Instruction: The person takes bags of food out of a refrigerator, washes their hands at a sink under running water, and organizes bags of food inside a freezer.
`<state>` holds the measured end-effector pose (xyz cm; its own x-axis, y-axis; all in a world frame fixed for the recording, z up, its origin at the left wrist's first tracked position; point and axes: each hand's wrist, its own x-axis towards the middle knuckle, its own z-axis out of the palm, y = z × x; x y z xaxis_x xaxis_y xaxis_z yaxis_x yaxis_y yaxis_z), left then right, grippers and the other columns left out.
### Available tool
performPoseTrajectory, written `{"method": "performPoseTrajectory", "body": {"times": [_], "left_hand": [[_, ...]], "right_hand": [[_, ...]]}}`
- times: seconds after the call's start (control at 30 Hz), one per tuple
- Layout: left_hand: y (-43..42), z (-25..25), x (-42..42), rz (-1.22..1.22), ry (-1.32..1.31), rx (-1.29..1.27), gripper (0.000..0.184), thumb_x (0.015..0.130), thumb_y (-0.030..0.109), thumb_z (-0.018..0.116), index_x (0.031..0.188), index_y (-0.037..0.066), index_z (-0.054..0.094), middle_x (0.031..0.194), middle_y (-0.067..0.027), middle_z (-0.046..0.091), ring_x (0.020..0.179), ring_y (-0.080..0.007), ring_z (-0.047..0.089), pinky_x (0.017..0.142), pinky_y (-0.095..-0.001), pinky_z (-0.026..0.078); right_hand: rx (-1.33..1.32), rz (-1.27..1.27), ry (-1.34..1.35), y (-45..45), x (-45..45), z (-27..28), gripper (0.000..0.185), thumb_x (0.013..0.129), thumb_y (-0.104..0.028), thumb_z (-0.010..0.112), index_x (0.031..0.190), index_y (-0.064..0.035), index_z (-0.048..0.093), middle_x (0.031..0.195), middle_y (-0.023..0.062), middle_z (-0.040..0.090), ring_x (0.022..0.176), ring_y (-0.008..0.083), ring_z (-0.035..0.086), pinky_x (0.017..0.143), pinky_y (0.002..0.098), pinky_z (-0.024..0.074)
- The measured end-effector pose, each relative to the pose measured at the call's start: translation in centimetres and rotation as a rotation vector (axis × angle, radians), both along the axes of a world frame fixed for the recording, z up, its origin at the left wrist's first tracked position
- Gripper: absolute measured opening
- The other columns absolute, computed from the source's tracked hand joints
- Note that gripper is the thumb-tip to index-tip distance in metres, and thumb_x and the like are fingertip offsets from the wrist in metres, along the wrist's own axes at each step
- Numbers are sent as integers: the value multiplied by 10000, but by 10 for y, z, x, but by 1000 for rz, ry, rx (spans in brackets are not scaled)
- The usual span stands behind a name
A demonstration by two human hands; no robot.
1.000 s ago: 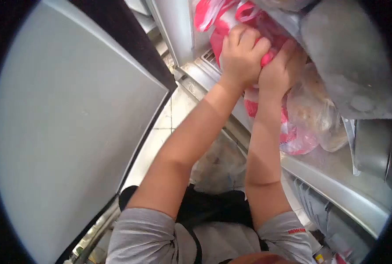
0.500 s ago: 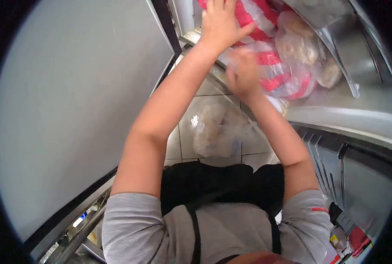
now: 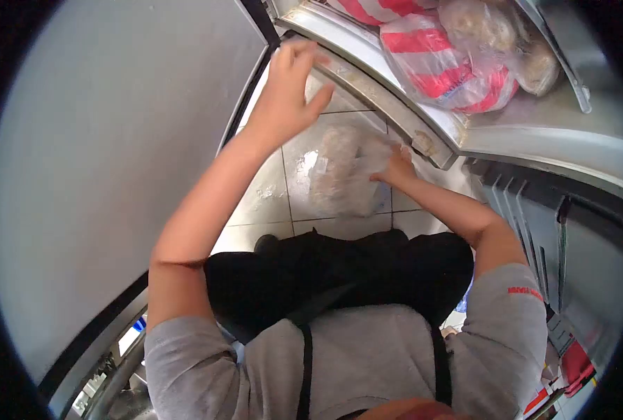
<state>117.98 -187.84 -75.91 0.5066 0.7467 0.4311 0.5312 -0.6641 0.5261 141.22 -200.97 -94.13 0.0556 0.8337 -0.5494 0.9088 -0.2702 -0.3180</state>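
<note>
A clear plastic bag (image 3: 343, 171) with pale brownish contents rests on the tiled floor. My right hand (image 3: 397, 166) is at the bag's right edge, its thumb toward the plastic; blur hides whether the fingers grip it. My left hand (image 3: 290, 91) hovers above and to the left of the bag, fingers apart and holding nothing. Up on the shelf lie red-and-white striped bags (image 3: 437, 66), with clear bags of pale food (image 3: 490, 28) beside them, away from both hands.
A large grey door (image 3: 129, 161) stands open on the left. The cabinet's metal front edge (image 3: 381, 91) slants across the upper right. Below the shelf is a grey compartment with slats (image 3: 518, 217). Red items (image 3: 576, 364) show at the lower right.
Both hands have come off the striped bags and moved down toward the floor. My right hand has reached the clear bag's edge. The view has tilted down, showing more floor.
</note>
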Motion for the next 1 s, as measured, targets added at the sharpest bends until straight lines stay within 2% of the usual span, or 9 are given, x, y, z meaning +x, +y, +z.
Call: {"method": "performPoseTrajectory", "body": {"times": [0.2, 0.4, 0.5, 0.57, 0.63, 0.7, 0.83, 0.93, 1.0], "left_hand": [[-52, 25, -49, -89, 50, -794, 163, 836, 136, 537, 964, 36, 545, 956, -75, 548, 931, -188, 525, 819, -285, 403], [-171, 42, -112, 787, -648, -1393, 325, 879, 296, 489, 1032, 14, 537, 1020, -82, 571, 931, -181, 552, 811, -294, 433], [-248, 61, -142, 1370, -1043, -1309, 295, 852, 302, 513, 1020, 59, 511, 912, -74, 557, 850, -219, 545, 730, -331, 441], [-284, 63, -189, 1367, -1459, -1230, 284, 851, 348, 497, 974, 92, 499, 870, -50, 519, 836, -233, 505, 699, -345, 426], [-280, 112, -202, 1664, -1575, -869, 329, 858, 390, 461, 997, 92, 452, 908, -50, 468, 858, -224, 459, 714, -354, 399], [-278, 136, -226, 1678, -1514, -509, 402, 871, 431, 405, 1047, 69, 406, 980, -71, 433, 869, -216, 437, 746, -360, 385], [-252, 222, -247, 1768, -1578, -257, 585, 871, 466, 362, 1237, 11, 335, 1266, -107, 379, 1079, -265, 400, 905, -420, 320], [-255, 248, -285, 1123, -1533, -323, 542, 881, 388, 376, 1263, 5, 350, 1311, -101, 375, 1152, -256, 370, 980, -385, 253], [-259, 248, -298, 1267, -1429, -364, 454, 873, 328, 418, 1206, 20, 407, 1220, -105, 438, 1117, -227, 393, 943, -324, 282]], "right_hand": [[-194, -211, 56, -9, -8, 2, 722, 666, -337, 683, 1204, -8, 331, 1031, 239, 539, 972, 353, 539, 810, 410, 433], [-325, 8, 89, 20, -18, 61, 531, 705, -383, 598, 1080, -14, 522, 968, 218, 592, 921, 358, 563, 797, 407, 445], [-230, -39, 166, 3, -26, 43, 428, 704, -349, 576, 1004, -46, 604, 1043, 200, 575, 957, 331, 561, 830, 404, 436], [-66, 259, -23, -32, -23, -37, 449, 714, -366, 565, 1013, -33, 599, 1053, 210, 569, 978, 337, 551, 852, 405, 428], [-379, -91, 157, -26, -26, 81, 480, 726, -386, 554, 1032, -18, 586, 1089, 216, 550, 997, 347, 537, 864, 407, 418], [-524, -227, 170, -18, -23, 184, 488, 749, -370, 552, 1052, 11, 565, 1109, 215, 538, 1021, 341, 524, 865, 377, 416], [-479, -433, 136, -56, 20, 216, 631, 769, -451, 535, 1128, 66, 489, 1153, 262, 492, 1094, 349, 475, 905, 382, 384], [-354, -437, 56, -91, 57, 253, 677, 770, -488, 512, 1150, 69, 471, 1189, 265, 463, 1126, 352, 445, 935, 377, 357], [-395, -536, 97, -118, 90, 254, 727, 761, -525, 498, 1190, 58, 436, 1215, 243, 451, 1140, 344, 434, 962, 348, 335]]}}
